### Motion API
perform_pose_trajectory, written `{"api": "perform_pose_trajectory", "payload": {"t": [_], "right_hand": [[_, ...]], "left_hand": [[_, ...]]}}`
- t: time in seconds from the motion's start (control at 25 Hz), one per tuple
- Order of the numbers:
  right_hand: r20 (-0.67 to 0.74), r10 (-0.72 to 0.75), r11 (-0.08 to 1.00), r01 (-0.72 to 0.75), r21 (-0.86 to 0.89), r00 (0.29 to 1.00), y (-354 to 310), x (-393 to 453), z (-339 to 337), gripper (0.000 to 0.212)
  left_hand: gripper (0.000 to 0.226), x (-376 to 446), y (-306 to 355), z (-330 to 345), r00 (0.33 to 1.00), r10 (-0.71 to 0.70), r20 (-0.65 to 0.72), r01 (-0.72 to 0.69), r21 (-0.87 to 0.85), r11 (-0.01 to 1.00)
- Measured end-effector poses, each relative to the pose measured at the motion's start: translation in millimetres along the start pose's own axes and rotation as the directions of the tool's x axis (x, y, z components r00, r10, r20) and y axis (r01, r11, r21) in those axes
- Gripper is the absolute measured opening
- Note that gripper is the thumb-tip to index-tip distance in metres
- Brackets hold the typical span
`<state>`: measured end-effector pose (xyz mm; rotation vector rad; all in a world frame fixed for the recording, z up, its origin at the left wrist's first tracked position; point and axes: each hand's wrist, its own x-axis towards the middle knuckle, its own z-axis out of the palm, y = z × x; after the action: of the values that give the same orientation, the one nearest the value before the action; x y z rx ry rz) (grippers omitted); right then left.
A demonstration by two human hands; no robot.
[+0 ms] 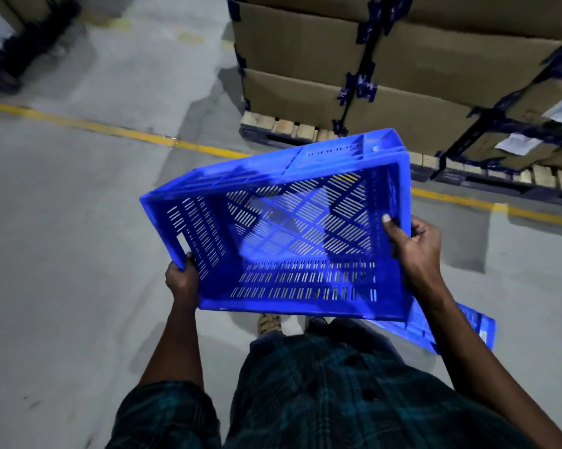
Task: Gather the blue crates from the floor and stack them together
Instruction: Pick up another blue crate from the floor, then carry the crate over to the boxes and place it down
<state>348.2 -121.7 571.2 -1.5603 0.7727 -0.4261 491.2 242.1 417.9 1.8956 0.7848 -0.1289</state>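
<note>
Grey floor under pallets, second crate.

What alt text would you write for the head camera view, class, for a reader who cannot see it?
A person's left hand and right hand hold an empty blue slotted crate tilted above a grey concrete floor. Another blue crate lies behind it; taped cardboard boxes sit on pallets beyond a yellow line.

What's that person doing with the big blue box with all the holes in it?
A person is carrying an empty blue crate in a warehouse, holding it tilted in the air. The left hand grips one end and the right hand grips the rim at the other end. Another blue crate lies on the grey floor near the person's feet, partly hidden behind the one being held. Stacked cardboard boxes on pallets stand just ahead, behind a yellow line.
</note>
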Motion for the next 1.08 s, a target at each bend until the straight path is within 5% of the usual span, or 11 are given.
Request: {"api": "perform_pose_trajectory", "payload": {"t": [0.16,0.28,0.44,0.56,0.72,0.84,0.96,1.08], "right_hand": [[0.045,0.030,1.000,-0.030,0.008,0.999,1,4,10,0.022],[0.204,0.055,0.998,-0.050,-0.030,0.977,11,19,16,0.028],[0.489,0.059,0.989,0.017,-0.150,0.870,3,51,45,0.034],[0.737,0.024,0.986,0.106,-0.129,0.676,-12,48,83,0.020],[0.931,0.018,0.947,0.292,-0.133,0.365,-6,7,119,0.021],[0.986,0.042,0.929,0.357,-0.099,0.164,2,-59,135,0.024],[0.995,0.099,0.939,0.332,-0.087,-0.020,9,-142,146,0.022],[0.974,0.156,0.939,0.331,-0.095,-0.163,23,-212,151,0.017]], "left_hand": [[0.018,-13,-15,-35,0.985,0.106,-0.136,-0.113,-0.038,0.993],[0.017,-40,-35,-73,0.956,0.055,-0.287,-0.070,-0.044,0.997],[0.030,-123,-65,-118,0.812,-0.093,-0.576,0.104,-0.015,0.994],[0.034,-207,-102,-140,0.632,-0.269,-0.726,0.240,-0.147,0.960],[0.037,-319,-170,-160,0.470,-0.435,-0.768,0.228,-0.370,0.901],[0.043,-417,-206,-176,0.289,-0.555,-0.780,0.211,-0.513,0.832],[0.047,-515,-232,-183,0.033,-0.617,-0.786,0.302,-0.581,0.756],[0.043,-591,-241,-189,-0.148,-0.662,-0.735,0.232,-0.677,0.699]]}}
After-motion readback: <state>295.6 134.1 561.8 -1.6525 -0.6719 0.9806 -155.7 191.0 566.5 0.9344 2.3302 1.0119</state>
